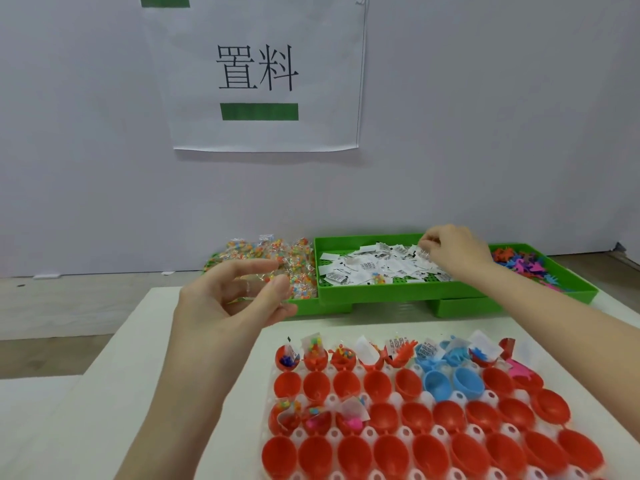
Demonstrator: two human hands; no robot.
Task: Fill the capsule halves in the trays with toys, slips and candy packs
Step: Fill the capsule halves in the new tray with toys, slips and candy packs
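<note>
1. Head view: the left hand (239, 299) hangs above the white table (145, 358), just near of the candy packs (277, 261). Its thumb and fingers are loosely curved toward each other with a gap between them, and it holds nothing.
2. The right hand (450, 251) reaches into the middle green tray (381, 296) at the far side, fingers curled down onto the pile of paper slips (374, 265). It appears to pinch a slip at the fingertips, though the grip itself is too small to tell for sure.
3. The candy packs lie heaped in a green tray to the left of the slips; small coloured toys (526, 265) fill the green tray (575, 289) on the right.
4. Near the camera sits a clear capsule tray (270, 379) with rows of red capsule halves (381, 455) and a few blue halves (450, 382).
5. The far row of halves holds toys, slips and candy; three halves at the left of the third row are also filled.
6. A paper sign (259, 71) with a green bar hangs on the wall behind.
</note>
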